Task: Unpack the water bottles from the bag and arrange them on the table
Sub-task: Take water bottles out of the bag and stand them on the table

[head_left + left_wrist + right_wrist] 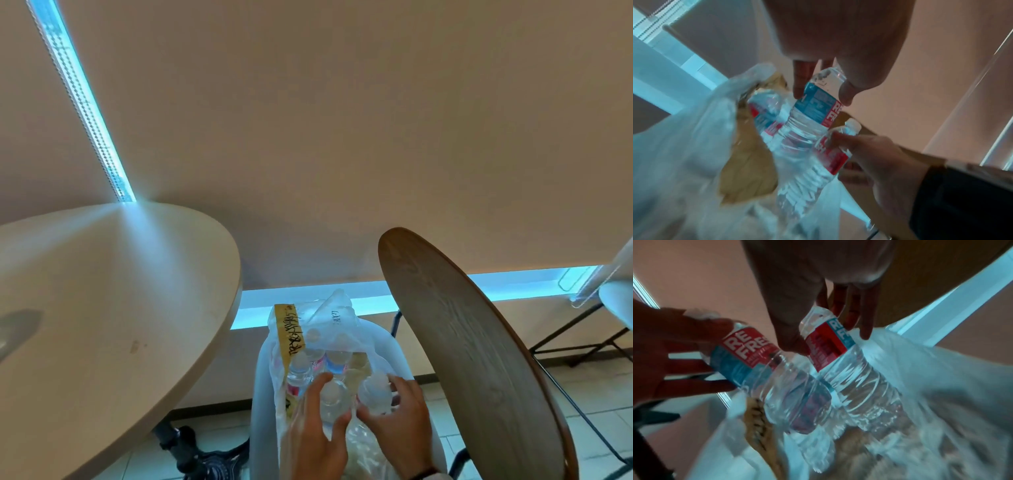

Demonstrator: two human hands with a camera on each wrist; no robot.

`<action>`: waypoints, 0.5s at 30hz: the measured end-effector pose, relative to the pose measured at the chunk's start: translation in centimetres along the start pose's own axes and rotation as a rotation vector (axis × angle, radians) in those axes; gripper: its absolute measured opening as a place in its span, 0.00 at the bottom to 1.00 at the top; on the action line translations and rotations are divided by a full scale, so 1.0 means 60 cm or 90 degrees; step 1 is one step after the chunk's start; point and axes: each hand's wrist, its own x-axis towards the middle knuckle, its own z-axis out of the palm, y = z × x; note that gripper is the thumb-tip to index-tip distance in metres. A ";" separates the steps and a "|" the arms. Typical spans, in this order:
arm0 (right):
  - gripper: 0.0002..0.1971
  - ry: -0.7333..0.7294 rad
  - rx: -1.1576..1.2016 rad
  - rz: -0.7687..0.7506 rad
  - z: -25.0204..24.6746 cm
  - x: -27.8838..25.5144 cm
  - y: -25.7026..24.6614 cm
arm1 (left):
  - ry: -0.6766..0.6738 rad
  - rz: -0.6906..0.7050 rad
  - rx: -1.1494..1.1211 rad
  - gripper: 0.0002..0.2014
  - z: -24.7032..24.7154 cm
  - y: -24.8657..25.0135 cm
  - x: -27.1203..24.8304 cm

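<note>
A clear plastic bag [337, 310] with a yellow tape strip holds several water bottles [335, 359] with red and blue labels. It sits on a white chair seat [263, 394] right of the round beige table [102, 308]. My left hand [334, 397] grips one bottle [813, 105] near its top, thumb and fingers curled round it. Beside it, my right hand [378, 397] grips a second bottle [830, 344] the same way. Both bottles stand partly inside the bag mouth, their lower halves among the plastic. The table top carries no bottles.
A dark wooden chair back [462, 342] rises close on the right of the bag. The table's black pedestal foot [191, 448] stands on the tiled floor. Another chair with black legs [582, 339] is at the far right. A blind-covered window fills the background.
</note>
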 end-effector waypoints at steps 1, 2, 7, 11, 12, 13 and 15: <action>0.35 0.015 0.003 -0.008 -0.016 -0.003 -0.012 | 0.022 0.010 0.001 0.37 -0.019 0.018 -0.001; 0.35 0.025 0.020 -0.017 -0.032 -0.003 -0.021 | 0.044 0.026 -0.005 0.36 -0.039 0.033 0.000; 0.35 0.006 0.131 -0.105 -0.122 0.014 -0.128 | 0.104 0.114 -0.090 0.36 -0.147 0.114 0.001; 0.31 -0.018 0.167 -0.250 -0.194 0.020 -0.267 | 0.172 0.168 -0.124 0.35 -0.242 0.174 -0.007; 0.31 -0.036 0.194 -0.272 -0.205 0.023 -0.299 | 0.187 0.181 -0.118 0.35 -0.267 0.187 -0.010; 0.31 -0.056 0.226 -0.291 -0.213 0.026 -0.329 | 0.198 0.193 -0.110 0.35 -0.293 0.199 -0.013; 0.36 -0.088 0.284 -0.325 -0.219 0.028 -0.386 | 0.221 0.213 -0.095 0.36 -0.342 0.217 -0.016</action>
